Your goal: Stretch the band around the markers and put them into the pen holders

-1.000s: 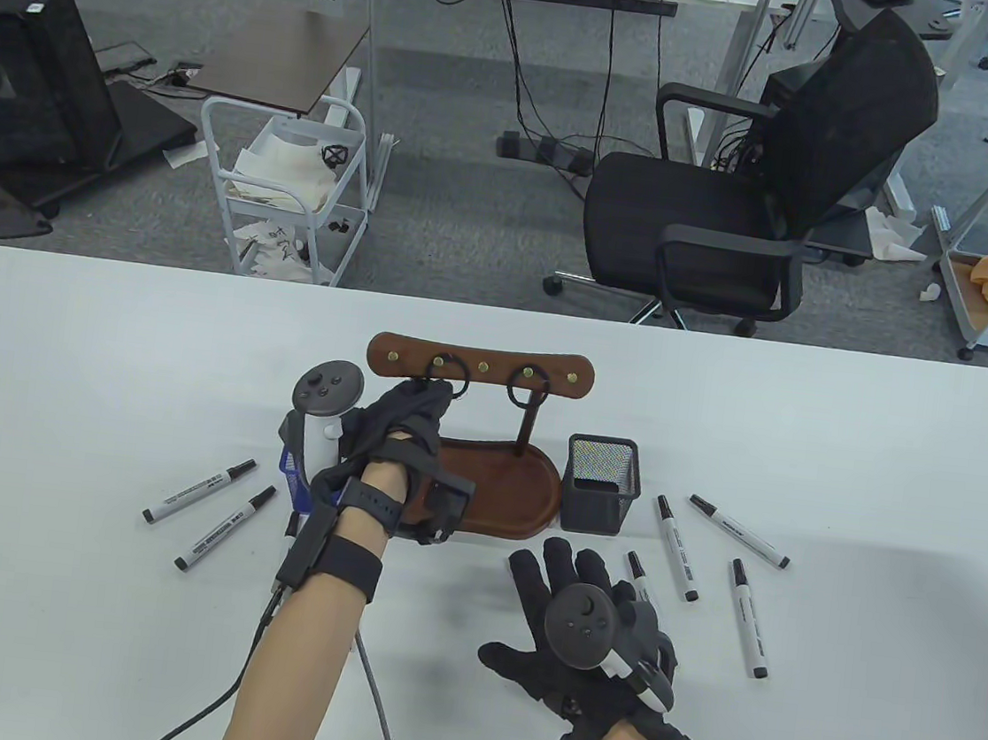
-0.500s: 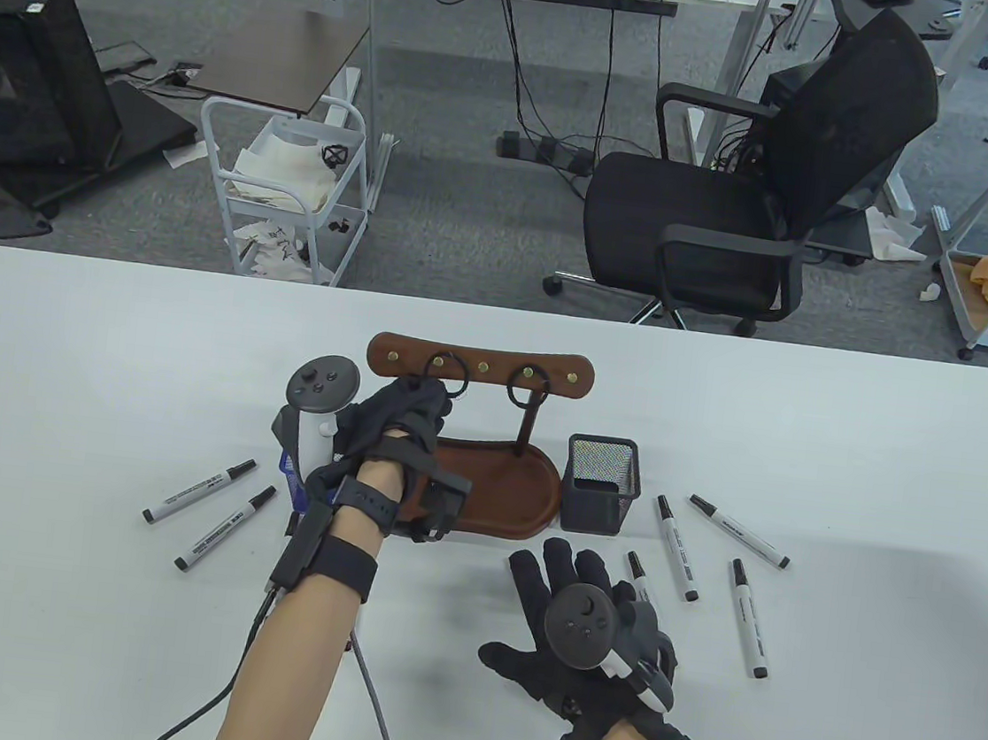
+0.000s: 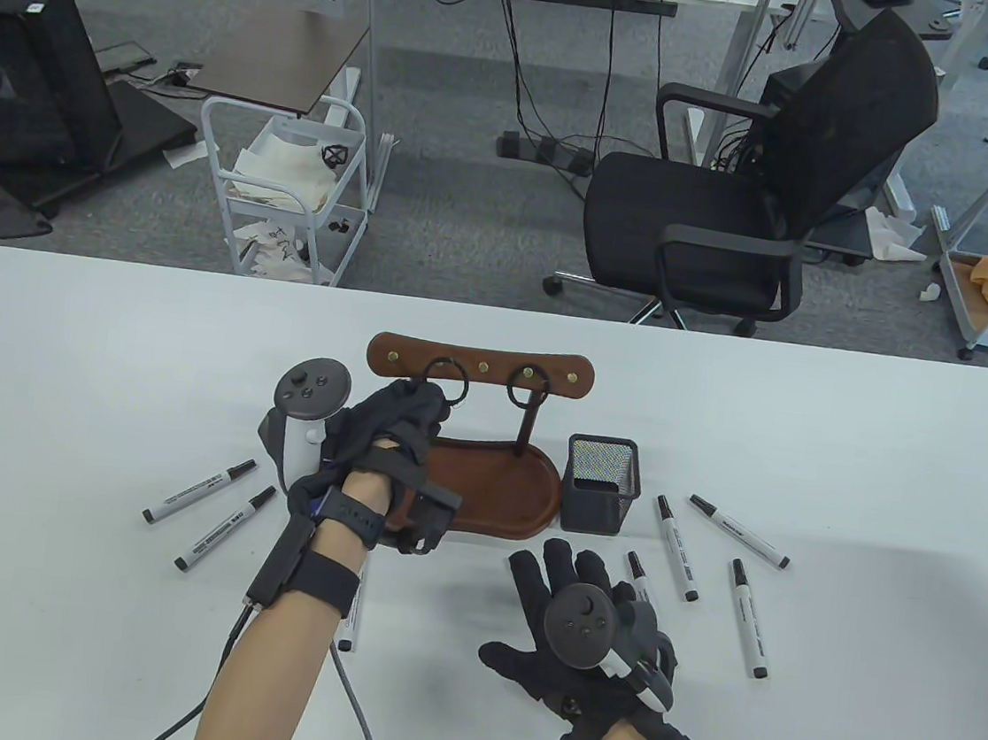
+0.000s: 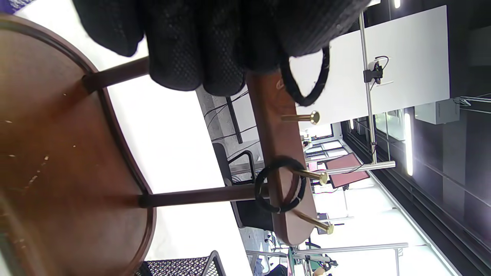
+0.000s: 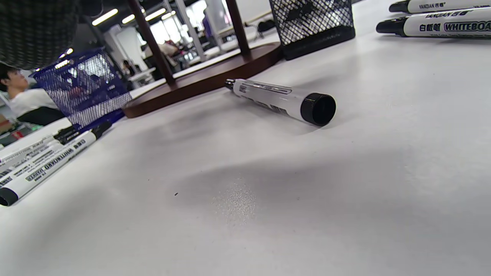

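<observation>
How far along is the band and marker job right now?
Nothing looks finished: the black mesh pen holder shows no markers, and loose markers lie on the table. In hand: the left hand pinches a black band at the wooden rack. The right hand rests flat. Banding and loading remain.

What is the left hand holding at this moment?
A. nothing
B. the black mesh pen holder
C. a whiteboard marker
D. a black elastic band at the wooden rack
D: in the left wrist view the left hand grips a black elastic band beside the wooden rack; another band hangs on a brass peg.
</observation>
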Demonstrator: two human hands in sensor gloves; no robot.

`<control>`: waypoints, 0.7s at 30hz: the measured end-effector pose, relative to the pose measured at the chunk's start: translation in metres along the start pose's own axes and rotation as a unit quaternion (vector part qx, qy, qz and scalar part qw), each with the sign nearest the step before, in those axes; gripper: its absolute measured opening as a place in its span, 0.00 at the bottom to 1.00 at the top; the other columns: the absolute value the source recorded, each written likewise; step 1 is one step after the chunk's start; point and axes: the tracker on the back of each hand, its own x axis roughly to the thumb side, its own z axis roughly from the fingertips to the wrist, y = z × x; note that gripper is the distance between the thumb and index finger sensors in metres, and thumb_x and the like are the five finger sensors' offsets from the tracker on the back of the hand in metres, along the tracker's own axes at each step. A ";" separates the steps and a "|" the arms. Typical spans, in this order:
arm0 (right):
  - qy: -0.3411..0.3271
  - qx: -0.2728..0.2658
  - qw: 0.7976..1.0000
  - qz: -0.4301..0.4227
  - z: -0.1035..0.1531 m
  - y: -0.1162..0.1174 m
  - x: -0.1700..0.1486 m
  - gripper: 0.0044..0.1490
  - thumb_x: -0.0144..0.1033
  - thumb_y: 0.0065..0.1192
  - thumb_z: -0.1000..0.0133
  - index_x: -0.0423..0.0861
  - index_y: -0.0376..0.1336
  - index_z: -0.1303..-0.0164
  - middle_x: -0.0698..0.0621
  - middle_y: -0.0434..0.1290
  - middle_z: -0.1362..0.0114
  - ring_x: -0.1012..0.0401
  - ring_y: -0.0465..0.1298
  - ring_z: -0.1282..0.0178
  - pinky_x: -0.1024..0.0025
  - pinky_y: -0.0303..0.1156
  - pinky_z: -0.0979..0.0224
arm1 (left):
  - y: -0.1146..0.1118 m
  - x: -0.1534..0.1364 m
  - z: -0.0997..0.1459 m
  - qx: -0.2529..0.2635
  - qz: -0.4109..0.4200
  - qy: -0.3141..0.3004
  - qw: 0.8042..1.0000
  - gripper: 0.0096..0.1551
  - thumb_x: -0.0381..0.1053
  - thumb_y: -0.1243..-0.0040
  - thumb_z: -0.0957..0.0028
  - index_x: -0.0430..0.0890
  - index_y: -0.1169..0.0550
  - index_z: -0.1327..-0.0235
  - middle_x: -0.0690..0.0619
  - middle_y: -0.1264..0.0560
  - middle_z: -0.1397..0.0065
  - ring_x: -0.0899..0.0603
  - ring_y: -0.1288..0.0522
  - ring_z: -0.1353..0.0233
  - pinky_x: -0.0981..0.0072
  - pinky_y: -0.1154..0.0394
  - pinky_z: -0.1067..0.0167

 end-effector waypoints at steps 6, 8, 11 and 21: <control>-0.002 -0.002 1.000 0.001 0.000 0.000 0.001 0.62 0.72 0.63 0.55 0.64 0.38 0.17 0.52 0.33 0.05 0.42 0.33 0.07 0.26 0.35 0.18 | 0.004 -0.003 0.013 -0.011 -0.004 -0.023 1.000 0.23 0.51 0.44 0.35 0.39 0.26 0.35 0.38 0.23 0.26 0.30 0.26 0.26 0.31 0.33 0.31; -0.001 -0.002 1.000 0.002 0.000 0.000 0.001 0.62 0.72 0.63 0.55 0.64 0.38 0.17 0.52 0.33 0.05 0.42 0.33 0.07 0.26 0.35 0.18 | 0.005 -0.004 0.018 -0.014 -0.010 -0.032 0.999 0.23 0.51 0.44 0.35 0.39 0.26 0.35 0.38 0.23 0.26 0.30 0.26 0.26 0.31 0.33 0.31; 0.000 0.000 1.000 0.001 0.000 0.000 0.001 0.62 0.72 0.63 0.55 0.64 0.38 0.17 0.52 0.33 0.05 0.42 0.33 0.07 0.26 0.36 0.18 | 0.005 -0.006 0.024 -0.023 -0.021 -0.044 0.999 0.23 0.51 0.44 0.35 0.39 0.26 0.35 0.38 0.23 0.26 0.30 0.26 0.26 0.32 0.33 0.31; 0.005 0.003 1.000 -0.001 0.000 0.000 0.001 0.62 0.71 0.63 0.54 0.63 0.39 0.16 0.50 0.34 0.05 0.42 0.34 0.07 0.26 0.37 0.17 | -0.005 -0.035 0.047 -0.073 -0.034 -0.066 0.995 0.22 0.51 0.43 0.36 0.40 0.25 0.35 0.39 0.23 0.27 0.31 0.25 0.27 0.33 0.32 0.31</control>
